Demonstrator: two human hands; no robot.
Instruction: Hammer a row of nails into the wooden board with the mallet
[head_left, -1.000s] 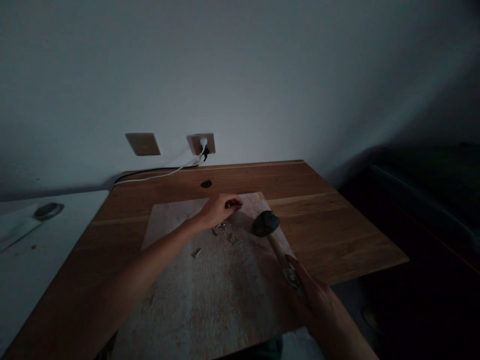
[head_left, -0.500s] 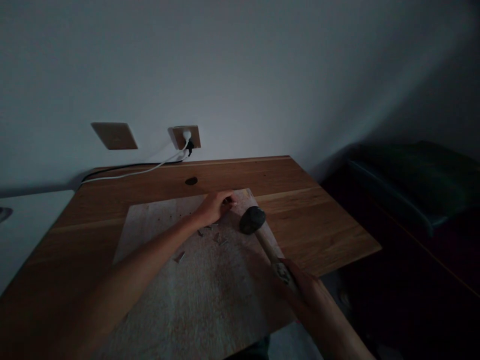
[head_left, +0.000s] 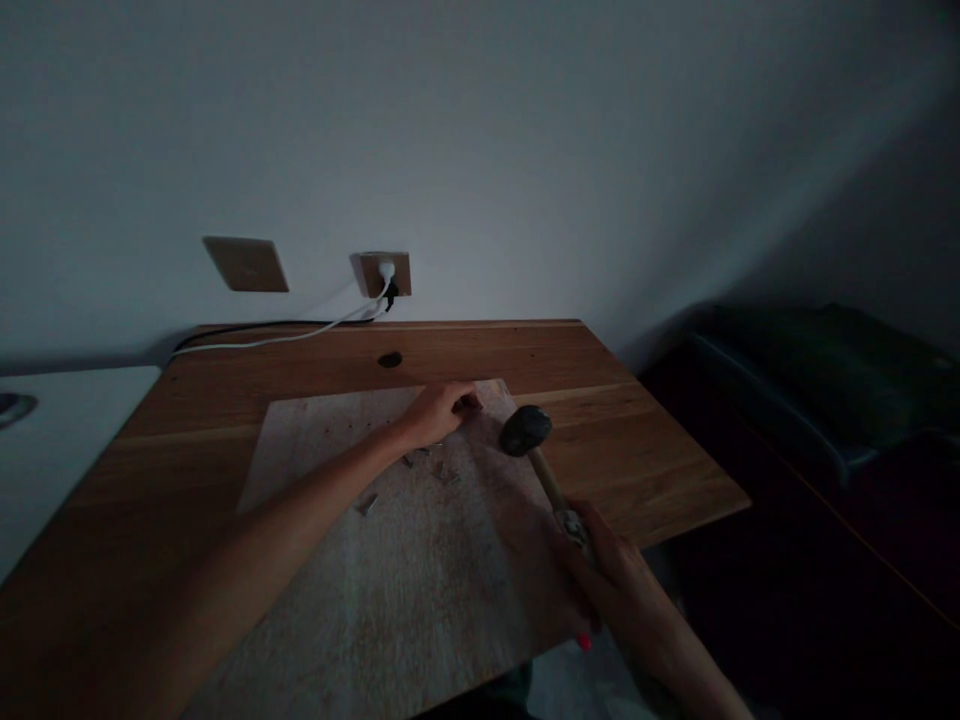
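At the far left, a white surface (head_left: pixel 75 425) was set beside the wooden tabletop (head_left: pixel 652 440), along whose far edge two cables (head_left: pixel 289 341) were run. On the tabletop a pale board (head_left: pixel 405 600) was laid, with small metal pieces (head_left: pixel 367 504) scattered over its middle. The board's far right corner was reached by the left hand (head_left: pixel 441 410), its fingers curled at the surface; in the dim light, how narrow that grip was, or whether anything was held in it, could not be told. Just right of it, the black head of a mallet (head_left: pixel 526 430) was lined up with the board's right edge, its handle wrapped in the grip of the right hand (head_left: pixel 606 565). Since half a second earlier, the head had been shifted slightly right, while the left hand had been kept at its corner, so the gap between them was widened a little. Farther right, sideways room was offered over the tabletop, bounded by its right edge.
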